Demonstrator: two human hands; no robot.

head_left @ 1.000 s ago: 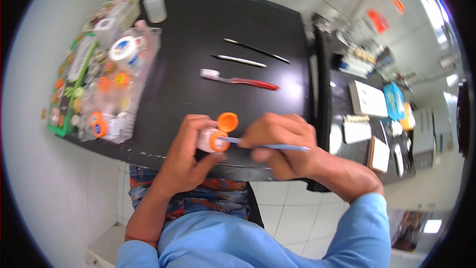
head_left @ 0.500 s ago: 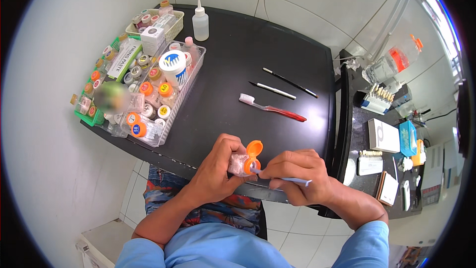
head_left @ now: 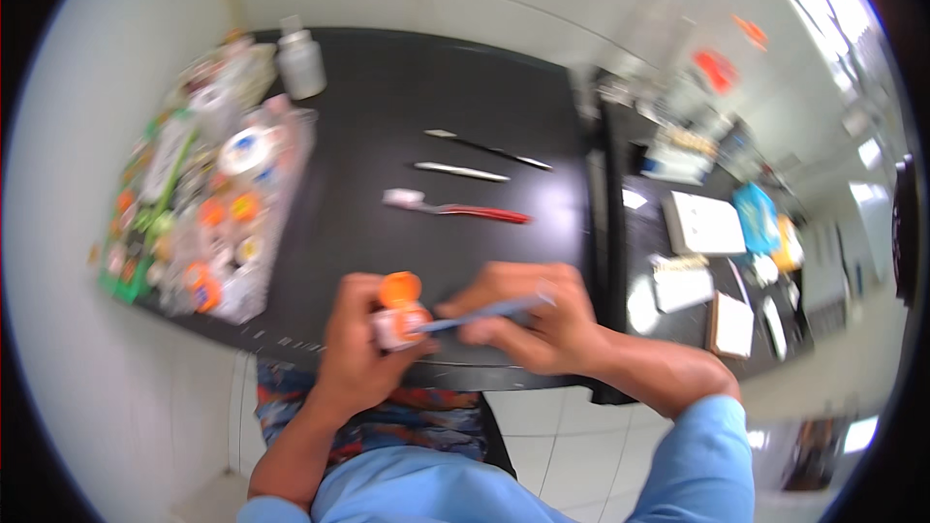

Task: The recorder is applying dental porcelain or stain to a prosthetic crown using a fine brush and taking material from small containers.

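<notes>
Near the desk's front edge, my left hand (head_left: 356,353) is closed around a small jar (head_left: 385,329) with an orange rim and its orange flip cap (head_left: 399,287) standing open. My right hand (head_left: 533,324) grips a thin light blue stick (head_left: 489,312), whose left end is at the jar's mouth; whether it is inside is blurred. Beyond my hands lie a red-handled toothbrush (head_left: 489,214), a white pen-like tool (head_left: 460,171) and a thin black brush (head_left: 489,149), side by side on the black desk (head_left: 358,136).
Baskets of jars (head_left: 203,213) stand along the left, by a white wall. A white squeeze bottle (head_left: 300,63) is at the back left. A second counter (head_left: 620,232) at right holds a white box (head_left: 705,226), a blue packet (head_left: 756,216) and other small items.
Both hands still hold jar and stick; the stick's far end now tilts upward to the right. The whole view has shifted and is blurred again after the sharper middle frame.
</notes>
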